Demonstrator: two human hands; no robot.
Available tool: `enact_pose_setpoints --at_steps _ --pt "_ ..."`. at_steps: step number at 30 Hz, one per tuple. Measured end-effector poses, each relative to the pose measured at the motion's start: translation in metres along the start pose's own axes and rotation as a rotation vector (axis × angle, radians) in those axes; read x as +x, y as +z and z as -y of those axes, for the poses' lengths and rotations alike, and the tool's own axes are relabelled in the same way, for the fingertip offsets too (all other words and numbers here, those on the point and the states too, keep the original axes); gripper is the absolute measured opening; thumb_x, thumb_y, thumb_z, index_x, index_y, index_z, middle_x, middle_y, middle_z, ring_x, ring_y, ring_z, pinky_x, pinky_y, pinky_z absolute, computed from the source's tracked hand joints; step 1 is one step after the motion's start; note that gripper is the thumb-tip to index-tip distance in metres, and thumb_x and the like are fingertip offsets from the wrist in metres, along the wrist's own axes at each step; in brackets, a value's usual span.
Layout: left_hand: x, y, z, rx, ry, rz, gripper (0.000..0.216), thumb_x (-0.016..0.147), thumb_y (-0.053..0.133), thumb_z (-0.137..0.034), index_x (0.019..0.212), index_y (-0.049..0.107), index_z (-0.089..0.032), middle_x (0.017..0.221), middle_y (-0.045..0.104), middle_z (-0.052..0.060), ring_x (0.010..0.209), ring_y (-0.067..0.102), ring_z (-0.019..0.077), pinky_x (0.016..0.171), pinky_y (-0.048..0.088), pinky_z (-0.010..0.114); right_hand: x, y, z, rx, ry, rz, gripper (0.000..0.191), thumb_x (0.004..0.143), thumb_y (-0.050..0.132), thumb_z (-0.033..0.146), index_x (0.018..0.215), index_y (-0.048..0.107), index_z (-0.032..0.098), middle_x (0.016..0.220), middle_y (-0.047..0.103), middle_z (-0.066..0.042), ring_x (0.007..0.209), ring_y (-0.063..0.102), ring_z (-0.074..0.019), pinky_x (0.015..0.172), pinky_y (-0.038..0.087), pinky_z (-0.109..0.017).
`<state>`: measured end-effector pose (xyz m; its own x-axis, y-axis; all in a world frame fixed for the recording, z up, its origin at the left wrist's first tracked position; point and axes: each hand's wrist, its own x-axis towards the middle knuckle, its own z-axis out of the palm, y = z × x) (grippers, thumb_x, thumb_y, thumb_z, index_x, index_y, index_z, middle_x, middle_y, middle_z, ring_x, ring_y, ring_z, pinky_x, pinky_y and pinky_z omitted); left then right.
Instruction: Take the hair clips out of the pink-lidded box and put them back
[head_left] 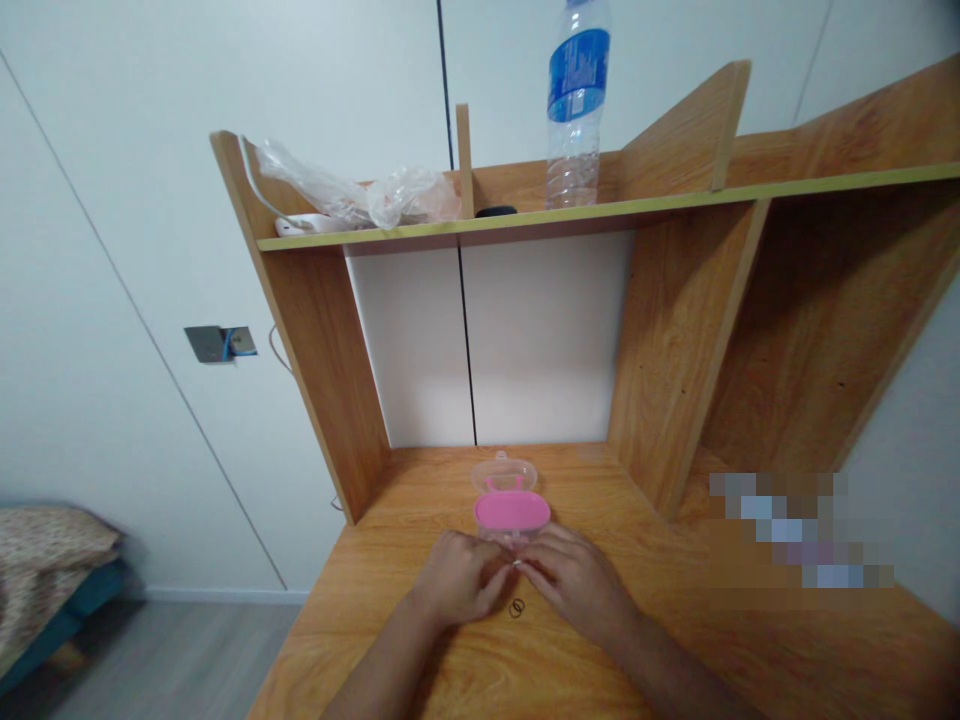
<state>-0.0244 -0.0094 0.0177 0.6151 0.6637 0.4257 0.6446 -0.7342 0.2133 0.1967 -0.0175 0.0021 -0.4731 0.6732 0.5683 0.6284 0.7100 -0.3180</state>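
Note:
Both of my hands rest on the wooden desk point(420, 650) with their fingertips meeting. My left hand point(457, 580) and my right hand point(574, 580) pinch a tiny pale item between them, too small to name. Just beyond the fingers stands a small pink case point(511, 510) with its clear lid point(504, 470) swung open behind it. Two small dark rings point(517, 607) lie on the desk right below the fingertips, between my wrists.
A shelf point(600, 210) above the desk carries a clear water bottle point(576, 110) with a blue label, a crumpled plastic bag point(375, 195) and a dark flat item. Wooden dividers stand to the right. A bed corner point(45, 570) shows at far left.

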Motion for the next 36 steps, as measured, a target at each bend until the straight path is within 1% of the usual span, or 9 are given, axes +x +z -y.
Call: enact_pose_setpoints --at_steps 4,8,12,17,22,26,28,31,36 --pt "-0.001 0.003 0.002 -0.002 -0.034 -0.016 0.015 0.09 0.055 -0.031 0.089 0.066 -0.021 0.062 0.07 0.002 0.053 0.064 0.0169 0.054 0.041 0.024 -0.001 0.002 0.0 0.006 -0.024 -0.015 0.021 0.097 0.063 0.02 0.115 0.075 0.025 0.105 0.078 -0.005 0.099 0.07 -0.0221 0.094 0.056 -0.037" --pt "-0.002 0.004 0.003 0.01 -0.052 -0.002 0.013 0.09 0.053 -0.031 0.09 0.062 -0.021 0.06 0.067 0.002 0.052 0.062 0.0171 0.052 0.038 0.026 -0.001 0.003 0.0 0.018 -0.091 -0.033 0.028 0.1 0.059 0.02 0.125 0.07 0.024 0.112 0.077 -0.007 0.1 0.07 -0.0219 0.093 0.057 -0.037" --pt "-0.002 0.002 0.002 -0.015 -0.072 0.011 0.014 0.094 0.049 -0.031 0.09 0.058 -0.021 0.064 0.068 0.003 0.055 0.062 0.0177 0.053 0.037 0.027 0.0 0.003 0.0 0.017 -0.151 -0.052 0.025 0.1 0.058 0.018 0.12 0.072 0.025 0.108 0.078 -0.007 0.098 0.071 -0.0217 0.09 0.058 -0.037" --pt "-0.002 0.002 0.001 -0.064 -0.098 0.025 0.016 0.098 0.045 -0.032 0.093 0.057 -0.022 0.072 0.071 0.003 0.062 0.065 0.0188 0.058 0.039 0.027 0.0 0.001 0.0 0.016 -0.134 -0.072 0.019 0.099 0.061 0.021 0.112 0.074 0.024 0.102 0.078 -0.006 0.092 0.071 -0.0213 0.086 0.059 -0.037" --pt "-0.003 0.003 0.0 -0.086 -0.101 0.023 0.015 0.099 0.045 -0.031 0.097 0.057 -0.022 0.075 0.072 0.004 0.065 0.066 0.0196 0.06 0.041 0.027 0.001 -0.001 0.002 0.012 -0.114 -0.098 0.019 0.1 0.059 0.022 0.112 0.075 0.024 0.103 0.079 -0.006 0.093 0.071 -0.0214 0.087 0.059 -0.036" --pt "-0.003 0.005 0.0 -0.069 -0.097 0.017 0.018 0.095 0.05 -0.035 0.106 0.057 -0.022 0.067 0.069 0.002 0.057 0.064 0.0199 0.055 0.039 0.027 0.001 -0.002 0.003 0.014 -0.089 -0.109 0.019 0.1 0.059 0.021 0.112 0.074 0.023 0.105 0.078 -0.006 0.096 0.071 -0.0219 0.091 0.058 -0.038" --pt "-0.003 0.006 0.001 -0.039 -0.103 0.003 0.021 0.094 0.053 -0.036 0.107 0.058 -0.021 0.064 0.068 0.001 0.055 0.064 0.0198 0.054 0.039 0.027 0.002 -0.002 0.003 0.019 -0.085 -0.117 0.018 0.1 0.059 0.021 0.111 0.073 0.022 0.106 0.078 -0.006 0.098 0.071 -0.022 0.091 0.058 -0.038" --pt "-0.002 0.009 0.002 -0.008 -0.104 -0.021 0.021 0.096 0.052 -0.037 0.106 0.062 -0.022 0.07 0.073 0.003 0.06 0.068 0.0201 0.058 0.043 0.026 0.003 -0.001 0.001 0.027 -0.087 -0.144 0.018 0.099 0.061 0.02 0.111 0.073 0.023 0.107 0.078 -0.006 0.099 0.071 -0.0219 0.091 0.058 -0.038" --pt "-0.001 0.011 0.005 0.006 -0.09 -0.012 0.02 0.098 0.053 -0.035 0.106 0.066 -0.022 0.08 0.078 0.005 0.065 0.072 0.0203 0.061 0.047 0.026 0.002 0.001 -0.004 0.043 -0.084 -0.16 0.021 0.098 0.062 0.019 0.115 0.073 0.024 0.107 0.078 -0.005 0.097 0.072 -0.0219 0.089 0.06 -0.038"
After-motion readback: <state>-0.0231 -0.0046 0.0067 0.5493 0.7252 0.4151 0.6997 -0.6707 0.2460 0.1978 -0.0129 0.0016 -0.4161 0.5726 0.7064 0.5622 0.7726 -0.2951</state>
